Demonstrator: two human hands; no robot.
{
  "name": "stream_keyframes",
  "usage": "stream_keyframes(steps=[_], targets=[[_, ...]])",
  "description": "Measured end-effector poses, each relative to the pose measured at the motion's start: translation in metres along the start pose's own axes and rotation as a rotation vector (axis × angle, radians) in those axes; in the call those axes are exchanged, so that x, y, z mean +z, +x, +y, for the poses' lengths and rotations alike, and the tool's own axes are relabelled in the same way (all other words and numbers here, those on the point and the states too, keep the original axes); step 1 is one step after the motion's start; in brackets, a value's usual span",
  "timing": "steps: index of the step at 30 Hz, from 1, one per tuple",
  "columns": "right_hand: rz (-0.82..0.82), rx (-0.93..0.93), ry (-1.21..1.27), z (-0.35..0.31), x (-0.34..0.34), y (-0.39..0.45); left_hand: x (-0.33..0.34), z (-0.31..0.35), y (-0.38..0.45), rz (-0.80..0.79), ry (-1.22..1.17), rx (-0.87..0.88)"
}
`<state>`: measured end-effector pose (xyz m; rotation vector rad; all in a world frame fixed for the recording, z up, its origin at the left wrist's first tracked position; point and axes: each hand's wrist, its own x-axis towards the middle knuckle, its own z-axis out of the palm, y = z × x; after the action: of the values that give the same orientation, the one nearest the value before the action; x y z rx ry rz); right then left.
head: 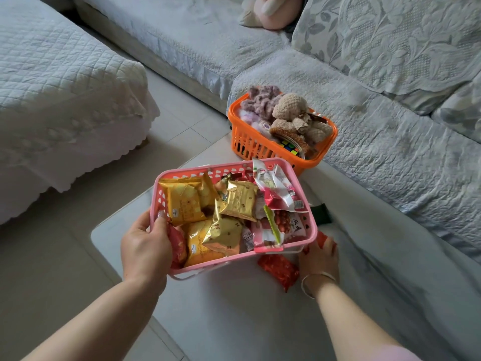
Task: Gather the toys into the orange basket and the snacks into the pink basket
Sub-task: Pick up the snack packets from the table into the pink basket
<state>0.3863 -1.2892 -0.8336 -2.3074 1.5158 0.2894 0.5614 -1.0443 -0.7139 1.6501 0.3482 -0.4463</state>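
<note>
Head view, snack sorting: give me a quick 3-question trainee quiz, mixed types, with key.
1. True or false: the left hand grips the pink basket by its rim.
2. Which still lies outside the baskets? A) red snack packet B) puzzle cube C) beige plush toy
3. Fill in: the right hand holds a small ___ wrapper.

Key: 1 true; 2 A; 3 red.

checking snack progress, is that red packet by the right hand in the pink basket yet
Out. The red packet lies on the table outside the pink basket.
</note>
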Motion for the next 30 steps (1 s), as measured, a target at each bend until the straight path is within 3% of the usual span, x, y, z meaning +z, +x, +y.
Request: stream_keyframes(steps=[3,12,16,19,26,30], targets=[[0.019,-0.029,0.042,0.013,0.001,-0.003,-0.005,0.0,-0.001,0.008,0.011,-0.001],[0.29,-0.119,0.342,0.02,-0.036,-0.039,-0.021,0.008,-0.011,0.009,0.038,0.02],[0.508,-0.261,0.529,-0.008,-0.076,-0.063,-0.027,0.009,-0.017,-0.005,0.049,0.038],[0.651,-0.526,0.563,-0.043,-0.106,-0.09,-0.03,0.009,-0.023,-0.023,0.04,0.041],[0.446,-0.999,0.236,-0.131,-0.128,-0.12,-0.032,0.008,-0.034,-0.077,0.041,0.044],[0.153,-0.91,0.054,-0.141,-0.131,-0.111,-0.033,0.008,-0.034,-0.115,0.035,0.054]])
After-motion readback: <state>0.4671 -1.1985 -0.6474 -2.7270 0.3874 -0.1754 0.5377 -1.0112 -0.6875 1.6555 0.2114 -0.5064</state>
